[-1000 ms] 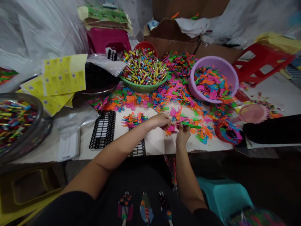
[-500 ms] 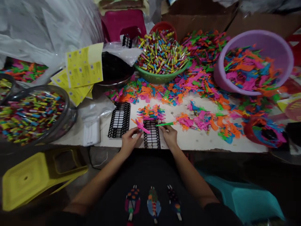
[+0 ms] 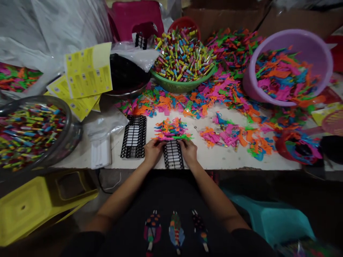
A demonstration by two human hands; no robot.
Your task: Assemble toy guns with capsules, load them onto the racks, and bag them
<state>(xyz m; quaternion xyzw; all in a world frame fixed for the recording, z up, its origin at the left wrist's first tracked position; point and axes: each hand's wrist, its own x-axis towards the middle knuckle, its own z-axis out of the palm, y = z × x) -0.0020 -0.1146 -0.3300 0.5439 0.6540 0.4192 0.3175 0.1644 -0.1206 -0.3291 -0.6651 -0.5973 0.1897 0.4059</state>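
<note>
A black rack [image 3: 173, 157] lies at the table's front edge, and colourful plastic pieces [image 3: 171, 126] stand in rows across its far part. My left hand [image 3: 153, 151] is at the rack's left side, its fingertips closed at the nearest row. On the right side my right hand [image 3: 189, 150] is closed at the same row, beside a green piece [image 3: 184, 136]. What lies between the fingertips of each hand is too small to tell. A second black rack [image 3: 134, 137] rests to the left of my left hand.
Loose coloured pieces [image 3: 233, 135] lie to the right. Behind are a green bowl [image 3: 182, 85] of small tubes and a purple tub [image 3: 289, 39]. Yellow label sheets [image 3: 88, 76], a white box [image 3: 100, 153] and a large basin [image 3: 72, 121] of tubes are at the left.
Both hands have moved in toward the rack. The pink piece from my left hand and the green piece from my right now lie at the nearest row.
</note>
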